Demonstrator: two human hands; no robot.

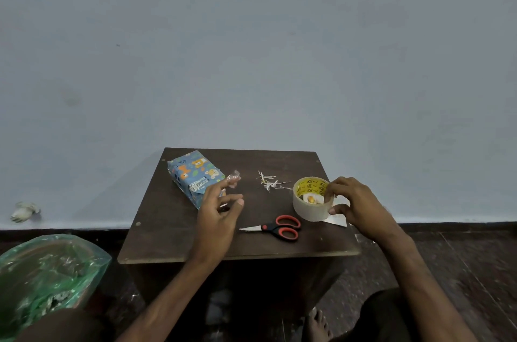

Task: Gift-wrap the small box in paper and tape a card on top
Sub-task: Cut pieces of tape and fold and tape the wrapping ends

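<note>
Blue animal-print wrapped box point(195, 176) at the counter's point(167, 230) far-left corner.
Fingers of right hand point(355, 204) clamp tape roll point(312, 199) near right edge; left hand point(218, 213) fingers spread apart.

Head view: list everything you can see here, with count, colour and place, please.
table: 1, dark brown, centre
wrapped box: 1, blue animal-print paper, table's far left
tape roll: 1, clear, yellow core, table's right
scissors: 1, red-black handles, table's near edge
paper scraps: several, whitish, mid-table
flat sheet: 1, white, under tape roll, partly hidden
tape bit: 1, clear, crumpled, at left index fingertip
plastic bag: 1, green, floor at left
small object: 1, whitish, floor by wall, unidentifiable
foot: 1, bare, below table
left grip: 1 hand, fingers relaxed, near box
right grip: 1 hand, holds tape roll
</note>
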